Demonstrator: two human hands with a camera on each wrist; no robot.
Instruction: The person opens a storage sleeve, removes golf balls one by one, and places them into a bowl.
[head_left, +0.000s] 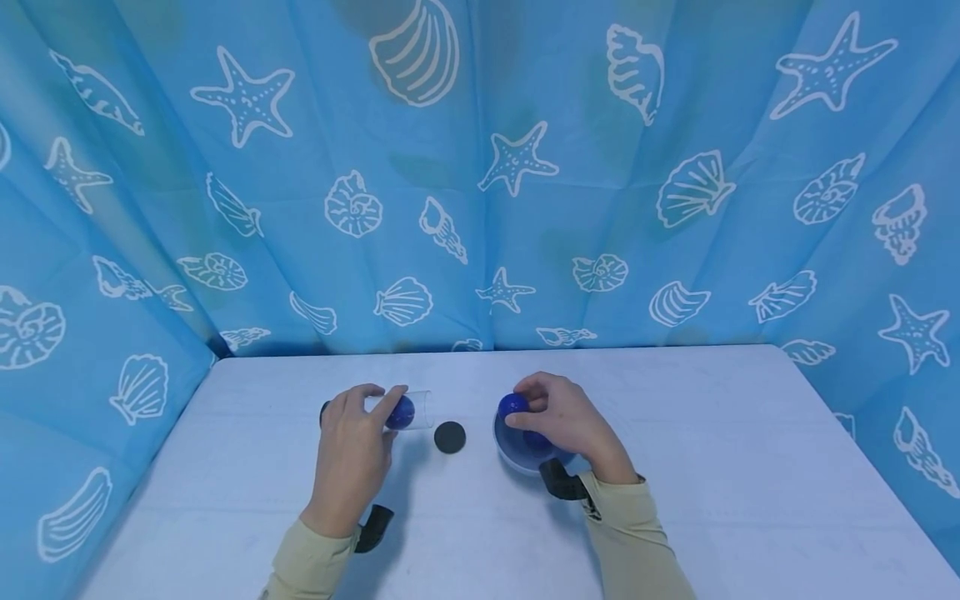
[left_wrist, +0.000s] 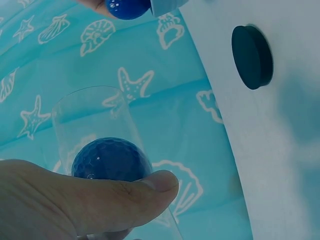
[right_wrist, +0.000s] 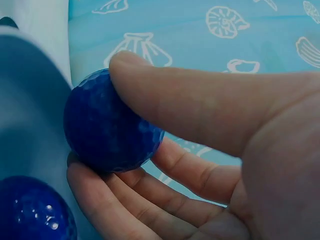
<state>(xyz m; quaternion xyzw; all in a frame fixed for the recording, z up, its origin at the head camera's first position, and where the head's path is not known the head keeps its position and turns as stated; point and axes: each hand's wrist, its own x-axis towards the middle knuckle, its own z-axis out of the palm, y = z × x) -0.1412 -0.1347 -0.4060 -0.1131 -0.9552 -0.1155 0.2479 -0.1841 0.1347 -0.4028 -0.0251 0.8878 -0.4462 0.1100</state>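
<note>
My left hand (head_left: 348, 458) grips a clear tube (head_left: 424, 408) lying nearly sideways above the table, its open end toward the right. Inside the tube sits a blue golf ball (head_left: 401, 412); the left wrist view shows its dimples behind the thumb. A dark end (head_left: 324, 412) of the tube peeks out left of the hand. Over the rim of a bluish bowl (head_left: 517, 457), my right hand (head_left: 566, 417) pinches another blue golf ball (right_wrist: 107, 122) between thumb and fingers. At least one more blue ball (right_wrist: 35, 215) lies in the bowl, partly hidden by the hand.
A round black cap (head_left: 450, 437) lies on the white tabletop (head_left: 712, 467) between tube and bowl. Behind the table hangs a blue curtain (head_left: 450, 317) with white shell and starfish prints. Each wrist carries a black camera mount (head_left: 562, 481).
</note>
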